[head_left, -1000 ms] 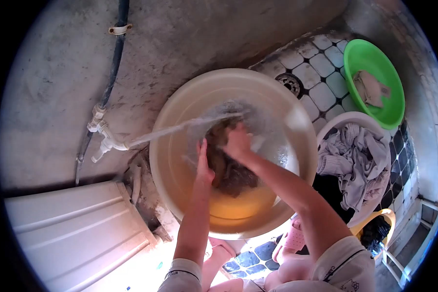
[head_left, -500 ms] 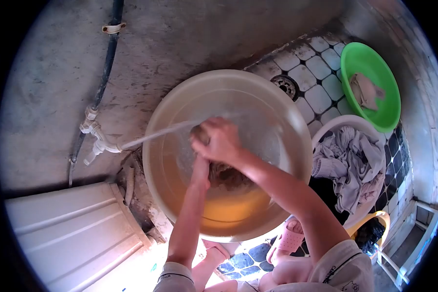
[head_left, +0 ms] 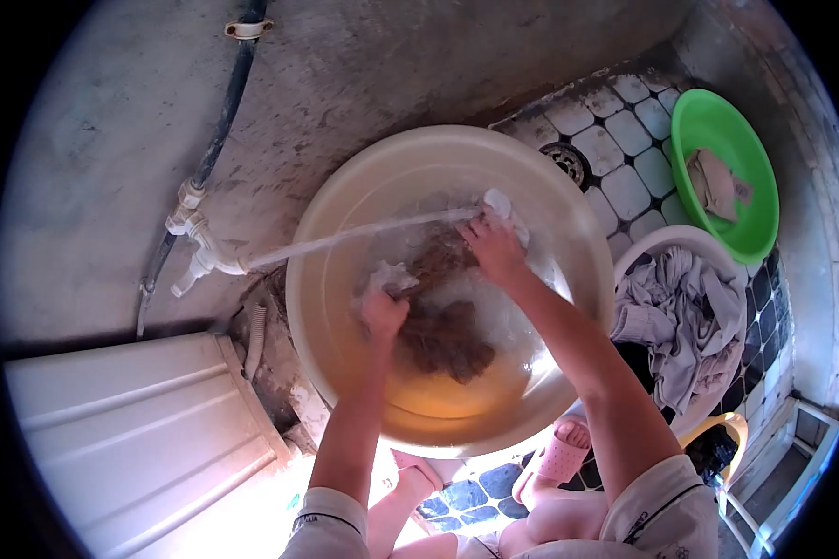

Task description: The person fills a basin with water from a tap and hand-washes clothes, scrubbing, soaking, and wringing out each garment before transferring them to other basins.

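Note:
A large beige basin point(head_left: 336, 200) holds water and a brown cloth point(head_left: 443, 340) that lies partly under the surface. My left hand point(head_left: 383, 310) is closed on a whitish part of the cloth at the left of the basin. Toward the back right, my right hand point(head_left: 494, 244) grips another whitish part, its fingers wrapped over the edge. The brown middle of the cloth spreads between both hands. From the white tap point(head_left: 205, 253) a stream of water point(head_left: 354, 231) crosses the basin and lands beside my right hand.
A green basin point(head_left: 764, 177) with a beige cloth stands at the back right. Nearer is a pale tub point(head_left: 667, 238) of grey clothes point(head_left: 676, 312). A floor drain point(head_left: 566, 165) lies behind the big basin. At the lower left is a white ridged panel point(head_left: 140, 419).
My hands, together half a second ago over the bunched cloth, have moved apart. The right one went back and to the right, and the cloth is spread out in the water.

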Demonstrator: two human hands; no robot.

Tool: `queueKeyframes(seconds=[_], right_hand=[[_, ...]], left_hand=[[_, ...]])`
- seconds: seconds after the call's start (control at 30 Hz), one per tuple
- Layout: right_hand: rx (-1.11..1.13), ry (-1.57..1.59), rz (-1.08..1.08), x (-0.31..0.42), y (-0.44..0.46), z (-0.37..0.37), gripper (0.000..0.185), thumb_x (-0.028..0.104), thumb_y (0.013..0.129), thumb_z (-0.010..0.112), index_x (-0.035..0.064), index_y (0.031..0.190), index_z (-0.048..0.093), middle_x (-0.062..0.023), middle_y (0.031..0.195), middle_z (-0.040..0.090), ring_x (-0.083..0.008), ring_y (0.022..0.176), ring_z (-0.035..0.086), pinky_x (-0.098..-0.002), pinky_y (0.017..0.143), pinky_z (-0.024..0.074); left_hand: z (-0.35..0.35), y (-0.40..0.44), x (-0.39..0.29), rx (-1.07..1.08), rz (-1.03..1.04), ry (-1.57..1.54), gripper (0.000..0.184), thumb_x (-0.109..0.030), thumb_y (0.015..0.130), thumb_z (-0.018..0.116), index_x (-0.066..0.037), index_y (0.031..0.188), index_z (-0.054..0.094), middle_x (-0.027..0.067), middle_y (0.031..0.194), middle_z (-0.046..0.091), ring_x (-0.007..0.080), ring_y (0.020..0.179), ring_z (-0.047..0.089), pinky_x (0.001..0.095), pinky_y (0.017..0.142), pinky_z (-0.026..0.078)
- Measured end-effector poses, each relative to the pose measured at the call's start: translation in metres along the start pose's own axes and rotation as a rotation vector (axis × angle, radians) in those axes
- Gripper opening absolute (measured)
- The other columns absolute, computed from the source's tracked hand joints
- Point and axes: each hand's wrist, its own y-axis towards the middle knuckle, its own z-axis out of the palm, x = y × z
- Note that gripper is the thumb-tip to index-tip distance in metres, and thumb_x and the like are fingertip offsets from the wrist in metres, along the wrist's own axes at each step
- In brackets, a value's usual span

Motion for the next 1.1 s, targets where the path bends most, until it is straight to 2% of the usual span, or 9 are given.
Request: queueKeyframes(seconds=[0.1,0.2,0.23,0.37,0.67,0.77,0.87,1.0,1.1], right_hand=[[0.046,0.169,0.218,0.050,-0.023,-0.045,0.083,0.041,0.058,0.073,0.0175,0.128,0.037,-0.0081,0.139,0.025,-0.0354,0.128,0.019,-0.0591,0.097,0.0195],[-0.153,0.676,-0.369,0.037,-0.020,-0.049,0.078,0.032,0.058,0.075,0.0131,0.125,0.040,-0.0115,0.139,0.023,-0.0370,0.129,0.016,-0.0574,0.098,0.0185],[-0.285,0.631,-0.369,0.034,-0.022,-0.053,0.073,0.028,0.053,0.079,0.0085,0.117,0.049,-0.0113,0.128,0.042,-0.0263,0.116,0.040,-0.0494,0.094,0.0293],[0.163,1.183,-0.163,0.029,-0.038,-0.121,0.054,0.020,0.061,0.075,0.0015,0.108,0.054,-0.0089,0.084,0.063,-0.0142,0.068,0.059,-0.0270,0.064,0.0467],[0.055,1.555,-0.115,0.051,-0.042,-0.142,0.039,0.001,0.066,0.059,-0.0027,0.104,0.052,-0.0061,0.088,0.058,-0.0127,0.079,0.055,-0.0257,0.070,0.0450],[0.160,0.998,0.090,0.006,-0.004,-0.070,0.050,0.021,0.063,0.066,0.0014,0.108,0.054,-0.0200,0.108,0.054,-0.0342,0.101,0.051,-0.0402,0.085,0.0414],[0.001,0.472,0.236,0.007,0.007,-0.016,0.064,0.026,0.064,0.069,0.0042,0.120,0.046,-0.0202,0.126,0.038,-0.0383,0.112,0.040,-0.0462,0.087,0.0399],[-0.332,-0.235,-0.127,0.015,0.016,0.053,0.076,0.027,0.064,0.069,0.0162,0.131,0.034,-0.0141,0.130,0.032,-0.0392,0.110,0.041,-0.0418,0.088,0.0409],[-0.138,0.177,0.135,0.013,0.038,0.084,0.052,0.025,0.063,0.067,0.0104,0.112,0.053,-0.0144,0.124,0.040,-0.0365,0.104,0.046,-0.0409,0.082,0.0443]], left_hand=[[-0.018,-0.005,-0.031,0.161,0.026,-0.466,0.039,-0.011,0.064,0.064,-0.003,0.102,0.058,0.0089,0.086,0.062,0.0193,0.080,0.059,0.0312,0.071,0.046],[-0.097,-0.045,-0.094,0.237,0.320,-0.656,0.034,-0.004,0.063,0.062,0.000,0.097,0.058,0.0061,0.081,0.062,0.0134,0.074,0.058,0.0272,0.068,0.047],[-0.123,-0.058,-0.111,0.251,0.412,-0.684,0.034,-0.001,0.063,0.061,0.002,0.097,0.057,0.0055,0.082,0.062,0.0118,0.074,0.057,0.0264,0.068,0.047],[-0.185,-0.073,-0.121,0.350,0.389,-1.085,0.047,0.006,0.062,0.061,0.004,0.108,0.050,0.0070,0.096,0.059,0.0125,0.087,0.055,0.0262,0.077,0.044],[-0.100,-0.016,-0.048,0.513,0.101,-1.002,0.061,-0.010,0.061,0.075,-0.001,0.115,0.047,0.0060,0.104,0.056,0.0148,0.093,0.054,0.0272,0.082,0.042],[-0.040,0.000,-0.019,0.067,-0.113,-1.190,0.062,-0.012,0.061,0.076,-0.001,0.115,0.047,0.0069,0.107,0.054,0.0168,0.097,0.052,0.0311,0.086,0.041],[0.020,0.000,-0.014,-0.285,0.227,-0.619,0.056,-0.012,0.065,0.074,-0.001,0.114,0.048,0.0092,0.109,0.053,0.0201,0.098,0.052,0.0347,0.087,0.040],[0.016,0.000,-0.031,0.013,0.070,-0.776,0.048,-0.017,0.073,0.066,-0.003,0.115,0.048,0.0107,0.108,0.054,0.0228,0.099,0.052,0.0372,0.087,0.040],[0.014,-0.006,-0.032,0.195,-0.163,-1.211,0.042,-0.025,0.079,0.059,-0.005,0.115,0.048,0.0107,0.108,0.054,0.0240,0.099,0.052,0.0386,0.087,0.041]])
